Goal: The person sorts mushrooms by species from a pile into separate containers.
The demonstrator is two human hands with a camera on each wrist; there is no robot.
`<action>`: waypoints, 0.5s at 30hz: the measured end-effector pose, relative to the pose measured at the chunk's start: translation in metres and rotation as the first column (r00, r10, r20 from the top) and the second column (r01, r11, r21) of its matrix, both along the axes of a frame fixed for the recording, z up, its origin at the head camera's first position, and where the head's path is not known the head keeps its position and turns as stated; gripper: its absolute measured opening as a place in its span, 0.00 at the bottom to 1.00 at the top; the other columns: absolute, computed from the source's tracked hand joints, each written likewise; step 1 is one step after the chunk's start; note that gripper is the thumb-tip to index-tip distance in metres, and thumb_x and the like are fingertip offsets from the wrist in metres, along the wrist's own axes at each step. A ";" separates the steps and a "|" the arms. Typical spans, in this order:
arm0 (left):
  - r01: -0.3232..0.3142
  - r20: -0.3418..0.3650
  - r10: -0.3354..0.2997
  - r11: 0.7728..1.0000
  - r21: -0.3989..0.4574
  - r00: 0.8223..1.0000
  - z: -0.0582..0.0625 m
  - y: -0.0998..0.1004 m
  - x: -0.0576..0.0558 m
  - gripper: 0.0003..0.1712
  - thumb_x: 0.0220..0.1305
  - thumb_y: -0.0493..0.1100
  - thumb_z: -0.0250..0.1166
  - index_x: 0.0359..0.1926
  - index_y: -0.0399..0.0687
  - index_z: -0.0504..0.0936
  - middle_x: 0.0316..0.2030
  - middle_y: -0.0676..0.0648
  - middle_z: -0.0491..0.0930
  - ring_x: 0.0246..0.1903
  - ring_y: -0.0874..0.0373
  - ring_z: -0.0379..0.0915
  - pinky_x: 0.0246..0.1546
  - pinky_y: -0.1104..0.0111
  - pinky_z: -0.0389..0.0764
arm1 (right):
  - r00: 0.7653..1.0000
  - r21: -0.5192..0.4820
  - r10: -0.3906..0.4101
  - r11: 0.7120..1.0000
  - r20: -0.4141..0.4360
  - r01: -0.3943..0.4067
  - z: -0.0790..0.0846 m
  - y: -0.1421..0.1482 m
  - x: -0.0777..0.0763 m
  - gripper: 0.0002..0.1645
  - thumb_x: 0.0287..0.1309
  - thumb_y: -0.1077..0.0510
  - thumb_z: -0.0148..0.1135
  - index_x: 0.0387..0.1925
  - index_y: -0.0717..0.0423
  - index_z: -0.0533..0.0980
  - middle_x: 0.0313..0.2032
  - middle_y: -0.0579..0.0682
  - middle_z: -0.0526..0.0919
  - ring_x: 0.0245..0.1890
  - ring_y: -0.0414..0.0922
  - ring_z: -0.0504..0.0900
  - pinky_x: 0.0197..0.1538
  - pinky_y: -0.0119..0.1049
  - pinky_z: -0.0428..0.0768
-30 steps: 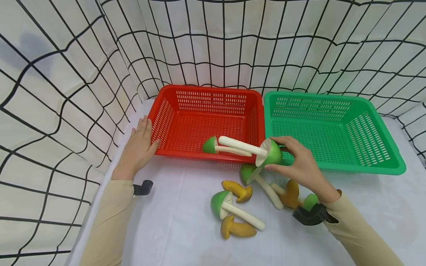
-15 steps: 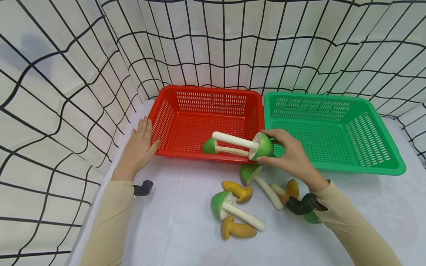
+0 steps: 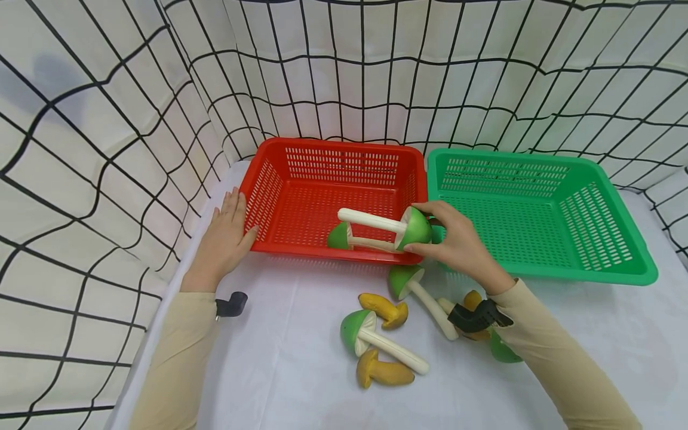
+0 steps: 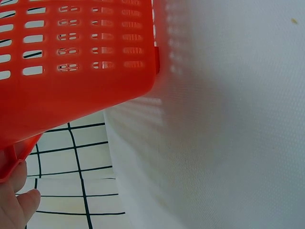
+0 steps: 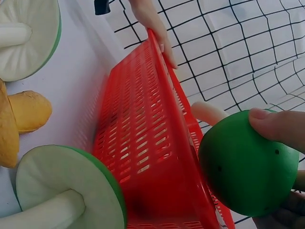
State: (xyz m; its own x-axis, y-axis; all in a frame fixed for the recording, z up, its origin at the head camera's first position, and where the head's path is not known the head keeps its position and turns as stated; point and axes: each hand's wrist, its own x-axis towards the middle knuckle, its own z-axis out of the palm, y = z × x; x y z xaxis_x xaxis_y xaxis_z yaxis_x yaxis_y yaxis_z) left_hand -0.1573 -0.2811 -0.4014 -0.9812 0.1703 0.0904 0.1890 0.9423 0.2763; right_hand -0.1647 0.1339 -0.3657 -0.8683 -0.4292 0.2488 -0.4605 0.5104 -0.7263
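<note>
My right hand point(image 3: 457, 242) pinches a green-capped toy mushroom point(image 3: 416, 229) by its cap, over the front right corner of the red basket point(image 3: 338, 254). Its white stem points left across the basket's inside. Beneath it, a second green mushroom point(image 3: 339, 236) lies in the basket along the front wall. In the right wrist view the held cap point(image 5: 248, 164) appears close, with thumb and fingers on its far sides. My left hand point(image 3: 220, 242) rests with straight fingers against the red basket's left rim; in the left wrist view only some fingers point(image 4: 14, 200) show at the rim.
To the right, touching the red basket, stands a green basket point(image 3: 543, 273). In front lie yellow mushrooms point(image 3: 384, 309) and green mushrooms point(image 3: 355, 331) on the white cloth, some partly under my right wrist. Black netting point(image 3: 360, 107) rises behind and at the left.
My right hand has moved left and slightly away from me, carrying the green mushroom from the basket's corner further over its inside. The left hand stays put.
</note>
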 end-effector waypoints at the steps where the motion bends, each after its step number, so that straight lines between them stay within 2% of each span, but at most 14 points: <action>1: 0.000 -0.001 0.000 1.000 0.000 1.000 0.000 0.000 0.000 0.40 0.70 0.48 0.45 0.70 0.26 0.41 0.71 0.32 0.38 0.71 0.41 0.30 0.67 0.44 0.41 | 1.000 0.004 -0.001 1.000 0.003 0.001 0.000 -0.001 -0.001 0.41 0.40 0.60 0.77 0.58 0.65 0.70 0.53 0.59 0.74 0.49 0.54 0.77 0.51 0.49 0.77; 5: 0.003 -0.006 -0.003 1.000 0.000 1.000 0.000 0.000 0.000 0.40 0.69 0.48 0.45 0.70 0.26 0.41 0.71 0.31 0.38 0.71 0.41 0.30 0.67 0.44 0.41 | 1.000 0.028 -0.002 1.000 0.004 0.002 -0.002 -0.003 -0.005 0.41 0.41 0.58 0.77 0.59 0.64 0.70 0.53 0.58 0.74 0.48 0.53 0.77 0.50 0.48 0.78; 12: 0.005 -0.004 -0.005 1.000 0.005 1.000 0.001 0.000 0.001 0.40 0.69 0.48 0.44 0.70 0.26 0.41 0.71 0.32 0.37 0.71 0.41 0.30 0.67 0.44 0.41 | 1.000 0.068 -0.011 0.998 0.001 0.011 -0.006 -0.006 -0.010 0.42 0.42 0.57 0.76 0.60 0.63 0.69 0.52 0.58 0.74 0.44 0.52 0.78 0.39 0.48 0.79; 15: 0.005 0.001 -0.005 1.000 0.007 1.000 0.001 0.000 0.000 0.40 0.70 0.49 0.44 0.70 0.26 0.41 0.72 0.32 0.37 0.71 0.41 0.30 0.67 0.45 0.40 | 1.000 0.087 -0.017 0.996 -0.001 0.017 -0.007 -0.007 -0.011 0.43 0.41 0.56 0.77 0.60 0.63 0.69 0.52 0.58 0.74 0.41 0.50 0.77 0.36 0.44 0.77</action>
State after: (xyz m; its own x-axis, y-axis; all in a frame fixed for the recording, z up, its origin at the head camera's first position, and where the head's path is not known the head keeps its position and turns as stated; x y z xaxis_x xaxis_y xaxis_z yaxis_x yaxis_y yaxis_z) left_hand -0.1571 -0.2808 -0.4005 -0.9805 0.1746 0.0904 0.1934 0.9395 0.2827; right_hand -0.1762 0.1268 -0.3722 -0.8753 -0.4347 0.2117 -0.4518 0.5795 -0.6783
